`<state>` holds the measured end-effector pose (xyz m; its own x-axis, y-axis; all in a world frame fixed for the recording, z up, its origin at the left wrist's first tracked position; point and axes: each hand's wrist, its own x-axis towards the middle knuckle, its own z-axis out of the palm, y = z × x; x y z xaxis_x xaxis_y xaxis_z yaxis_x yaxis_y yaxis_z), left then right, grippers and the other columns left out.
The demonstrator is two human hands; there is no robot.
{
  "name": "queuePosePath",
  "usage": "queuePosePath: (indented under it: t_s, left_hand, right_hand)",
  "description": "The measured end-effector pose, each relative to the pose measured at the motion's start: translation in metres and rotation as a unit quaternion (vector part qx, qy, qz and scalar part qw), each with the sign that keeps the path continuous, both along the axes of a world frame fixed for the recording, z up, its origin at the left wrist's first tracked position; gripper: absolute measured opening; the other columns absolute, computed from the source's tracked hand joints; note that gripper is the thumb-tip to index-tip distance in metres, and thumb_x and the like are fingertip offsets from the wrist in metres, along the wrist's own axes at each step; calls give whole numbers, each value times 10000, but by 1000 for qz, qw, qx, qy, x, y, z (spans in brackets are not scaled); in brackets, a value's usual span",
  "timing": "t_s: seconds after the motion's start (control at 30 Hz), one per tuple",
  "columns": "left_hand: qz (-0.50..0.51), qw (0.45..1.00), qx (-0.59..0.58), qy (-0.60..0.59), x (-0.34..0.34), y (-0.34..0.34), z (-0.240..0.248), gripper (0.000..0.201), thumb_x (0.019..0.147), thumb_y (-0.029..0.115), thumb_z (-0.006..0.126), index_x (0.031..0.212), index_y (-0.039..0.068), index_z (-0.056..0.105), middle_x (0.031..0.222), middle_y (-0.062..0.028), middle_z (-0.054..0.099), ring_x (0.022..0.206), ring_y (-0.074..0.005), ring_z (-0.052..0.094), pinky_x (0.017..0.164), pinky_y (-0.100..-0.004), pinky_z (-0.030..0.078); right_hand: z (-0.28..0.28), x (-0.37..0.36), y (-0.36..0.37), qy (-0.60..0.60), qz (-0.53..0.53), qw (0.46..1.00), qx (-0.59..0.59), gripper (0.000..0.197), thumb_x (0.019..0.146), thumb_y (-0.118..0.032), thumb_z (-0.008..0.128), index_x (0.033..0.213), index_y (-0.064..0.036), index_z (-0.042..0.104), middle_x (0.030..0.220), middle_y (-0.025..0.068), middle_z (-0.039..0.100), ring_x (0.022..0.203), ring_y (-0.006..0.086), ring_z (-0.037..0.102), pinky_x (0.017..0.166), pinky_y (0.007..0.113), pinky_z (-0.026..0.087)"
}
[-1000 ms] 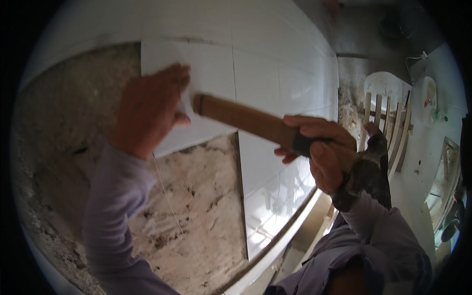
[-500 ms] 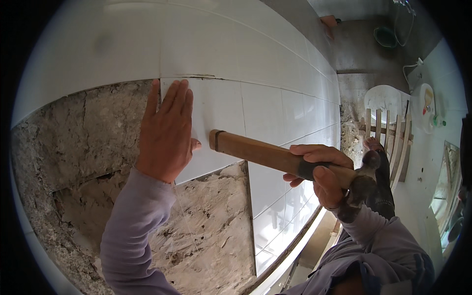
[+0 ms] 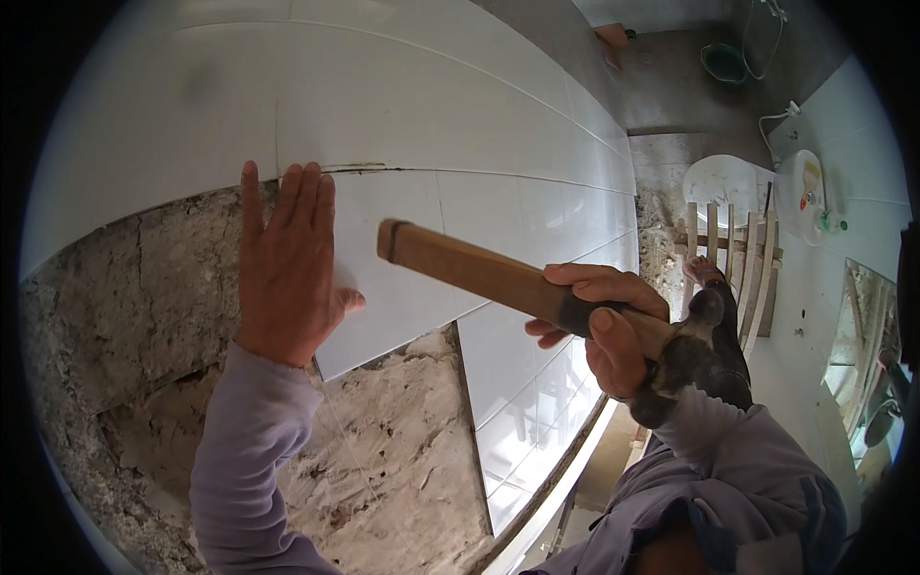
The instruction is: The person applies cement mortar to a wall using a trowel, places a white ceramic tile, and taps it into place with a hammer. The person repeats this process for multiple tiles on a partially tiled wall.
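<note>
My left hand (image 3: pixel 290 273) lies flat with fingers outstretched along the left edge of a white wall tile (image 3: pixel 383 307). Its leftmost finger stands apart from the others; the fingertips reach the joint with the row above, and the thumb rests on the tile. In my right hand (image 3: pixel 613 321) is a hammer, gripped near its head. Dark tape wraps part of the wooden handle (image 3: pixel 470 271), whose butt points left, in front of the tile. The dark metal hammer head (image 3: pixel 695 335) sits by my right wrist.
Rough bare mortar (image 3: pixel 383 450) shows below and left of the tile. More white tiles (image 3: pixel 517 220) run to the right. Beyond them are a slatted wooden rack (image 3: pixel 733 240) beside a foot, a round white lid-like object (image 3: pixel 724 187), a white basin (image 3: pixel 805 196) and a dark green tub (image 3: pixel 724 63).
The view has shifted slightly. My left hand has slid a little left along the tile's edge, its leftmost finger spreading wider. The hammer handle's butt has moved up relative to the tile.
</note>
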<state>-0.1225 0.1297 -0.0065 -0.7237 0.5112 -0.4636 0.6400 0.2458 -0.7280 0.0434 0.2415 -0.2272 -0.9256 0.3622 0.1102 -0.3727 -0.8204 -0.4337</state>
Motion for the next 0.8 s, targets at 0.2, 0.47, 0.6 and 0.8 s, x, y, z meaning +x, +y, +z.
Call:
queuePosePath:
  t_s: [0.2, 0.47, 0.6, 0.8]
  left_hand:
    - [33, 999, -3, 8, 2, 4, 2, 1193, 434, 431, 878, 1397, -3, 324, 1435, -163, 392, 1353, -255, 355, 1136, -619, 1]
    - [-25, 999, 21, -1, -1, -9, 19, 1175, 506, 401, 862, 1433, 26, 245, 1436, -130, 400, 1356, -240, 352, 1138, -607, -36]
    - [-8, 1000, -8, 4, -3, 4, 30, 1180, 495, 451, 857, 1429, 39, 267, 1379, -114, 472, 1358, -247, 344, 1136, -608, -46]
    - [-7, 999, 27, 15, -4, -4, 42, 1229, 435, 539, 853, 1438, 114, 283, 1312, -60, 543, 1382, -236, 293, 1110, -646, -69]
  right_hand:
    - [5, -7, 0, 16, 6, 1000, -5, 246, 943, -154, 500, 1113, 23, 526, 1181, 238, 568, 853, 282, 688, 660, 316, 602]
    - [15, -9, 5, 6, 45, 999, 0, 257, 948, -159, 496, 1121, 28, 532, 1197, 209, 571, 850, 240, 689, 680, 301, 597]
    - [16, -15, 11, -8, 55, 998, 15, 258, 939, -169, 504, 1117, 15, 527, 1200, 237, 562, 836, 296, 690, 658, 331, 610]
    - [37, -21, 5, -17, -22, 998, -59, 267, 935, -196, 517, 1109, 6, 525, 1192, 254, 562, 831, 332, 689, 640, 361, 612]
